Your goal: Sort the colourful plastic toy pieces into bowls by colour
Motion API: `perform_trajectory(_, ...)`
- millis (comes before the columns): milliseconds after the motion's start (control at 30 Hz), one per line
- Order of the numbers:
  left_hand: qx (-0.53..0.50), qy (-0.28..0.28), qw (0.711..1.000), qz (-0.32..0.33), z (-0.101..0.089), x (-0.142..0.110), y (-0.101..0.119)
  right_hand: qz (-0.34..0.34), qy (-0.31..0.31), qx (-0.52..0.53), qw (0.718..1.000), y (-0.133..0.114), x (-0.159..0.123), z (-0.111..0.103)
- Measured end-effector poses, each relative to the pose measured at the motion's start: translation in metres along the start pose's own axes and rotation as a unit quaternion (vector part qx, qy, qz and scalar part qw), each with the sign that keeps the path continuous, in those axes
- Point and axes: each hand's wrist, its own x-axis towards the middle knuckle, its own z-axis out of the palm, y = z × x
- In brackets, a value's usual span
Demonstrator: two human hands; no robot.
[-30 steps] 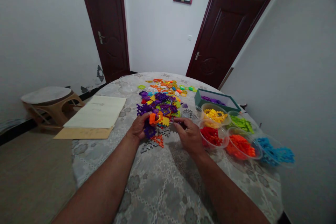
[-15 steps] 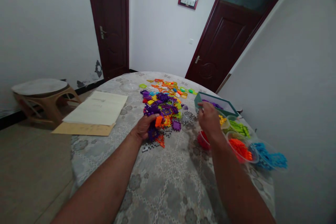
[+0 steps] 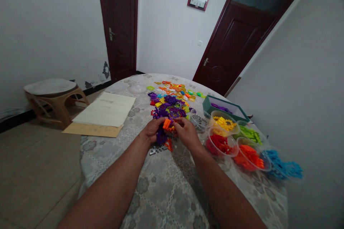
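Note:
My left hand (image 3: 153, 130) is closed around a clump of joined plastic pieces (image 3: 164, 130), purple with an orange piece on top. My right hand (image 3: 186, 133) meets it from the right, fingers pinched on the same clump. Both hands hover over the near edge of a pile of mixed coloured pieces (image 3: 172, 103) on the patterned tablecloth (image 3: 166, 186). A grey piece (image 3: 157, 149) and an orange one lie just below my hands.
Clear bowls at the right hold yellow (image 3: 225, 122), red (image 3: 220, 143), orange (image 3: 251, 156), green (image 3: 249, 133) and blue (image 3: 283, 166) pieces. A teal box (image 3: 224, 106) holds purple ones. Papers (image 3: 106, 112) lie at the left. A stool (image 3: 52, 96) stands beyond the table.
My right hand went out to the teal box and has come back to the clump in my left hand. The view has shifted slightly.

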Motion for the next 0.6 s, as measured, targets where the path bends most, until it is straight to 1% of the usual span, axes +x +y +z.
perform_trajectory(67, -0.01, 0.0, 1.0, -0.011, -0.001, 0.002, 0.001, 0.046, 0.018, 0.074, 0.996, 0.0, 0.003, 0.004)
perform_trajectory(167, -0.024, -0.002, 1.0, -0.019, 0.0, 0.003, 0.004, 0.06, 0.047, 0.104, 0.992, -0.005, 0.003, 0.005)
perform_trajectory(333, -0.029, 0.0, 0.999, -0.036, 0.004, -0.001, 0.008, 0.036, 0.073, 0.089, 0.993, -0.013, -0.003, 0.001)
perform_trajectory(433, -0.017, 0.009, 0.999, -0.037, 0.008, -0.002, 0.01, 0.018, 0.091, 0.049, 0.994, -0.013, -0.006, -0.004)
perform_trajectory(533, 0.01, 0.03, 0.999, -0.028, 0.012, -0.002, 0.013, -0.02, 0.114, -0.001, 0.993, -0.015, -0.014, -0.016)
perform_trajectory(600, 0.018, 0.042, 0.998, -0.035, 0.014, -0.004, 0.014, -0.055, 0.126, -0.025, 0.99, -0.022, -0.027, -0.03)
